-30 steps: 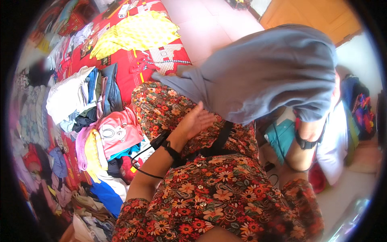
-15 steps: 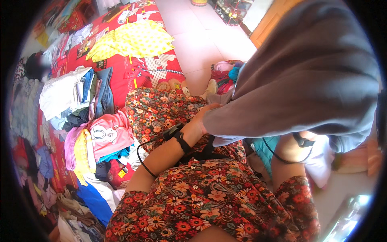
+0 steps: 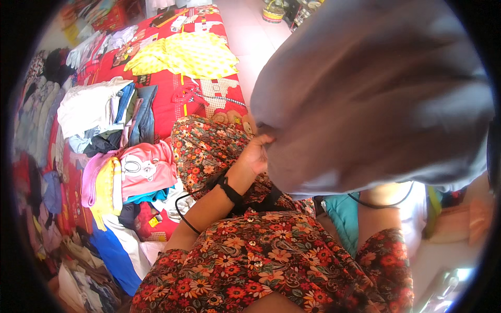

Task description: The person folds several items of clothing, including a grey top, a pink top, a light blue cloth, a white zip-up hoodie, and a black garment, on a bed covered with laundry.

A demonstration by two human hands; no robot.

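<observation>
Grey fabric fills most of the upper right in the head view: it's one big garment (image 3: pixel 376 104), held up in front of the floral dress (image 3: pixel 261 261), blurry in places. Left hand (image 3: pixel 255 155) is pinching its left edge, thumb showing. Right hand is hidden behind the cloth, only the forearm shows below it, so I can't tell if it's gripping anything. Teal cloth (image 3: pixel 340 219) pokes out underneath, right beside that forearm.

Over on the left it's laundry central, on a red patterned bedspread (image 3: pixel 169 89): a yellow spotted cloth (image 3: pixel 188 55) spread out near the top, then a folded pile with a white piece (image 3: pixel 88 107) on top, and jeans (image 3: pixel 143 122) next to it. Just below that sits a folded pink top (image 3: pixel 151 169) with a cartoon print, a yellow garment (image 3: pixel 108 188) right beside it.
</observation>
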